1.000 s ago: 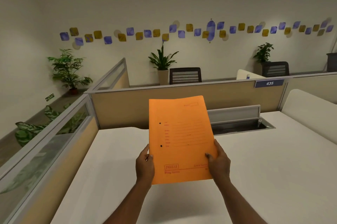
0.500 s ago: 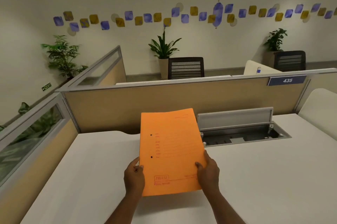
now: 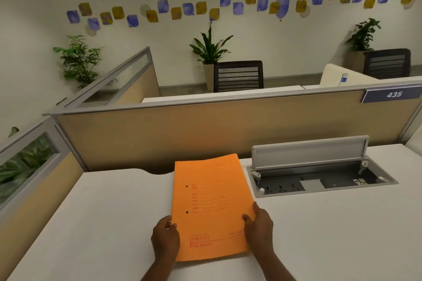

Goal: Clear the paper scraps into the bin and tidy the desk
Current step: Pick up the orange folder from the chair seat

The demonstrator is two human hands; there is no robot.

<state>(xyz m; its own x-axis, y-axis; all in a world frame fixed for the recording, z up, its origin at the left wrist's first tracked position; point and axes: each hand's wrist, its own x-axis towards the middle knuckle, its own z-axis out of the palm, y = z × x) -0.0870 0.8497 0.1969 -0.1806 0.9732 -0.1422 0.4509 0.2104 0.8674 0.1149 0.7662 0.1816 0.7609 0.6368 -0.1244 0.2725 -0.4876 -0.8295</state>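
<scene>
Orange folder [image 3: 211, 205] over white desk [image 3: 319, 223], frame centre. Left hand [image 3: 164, 240] pinches its 7 o'clock edge, right hand [image 3: 260, 227] its 4 o'clock edge. Open cable tray [image 3: 319, 180] at 2 o'clock.

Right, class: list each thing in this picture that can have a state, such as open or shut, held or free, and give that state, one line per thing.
Orange folder: closed, held at its lower edges by both hands.
Left hand: gripping the folder's left edge.
Right hand: gripping the folder's right edge.
Desk cable box: open.
Cable box lid: flipped up, upright.
Black chair: unoccupied.
</scene>
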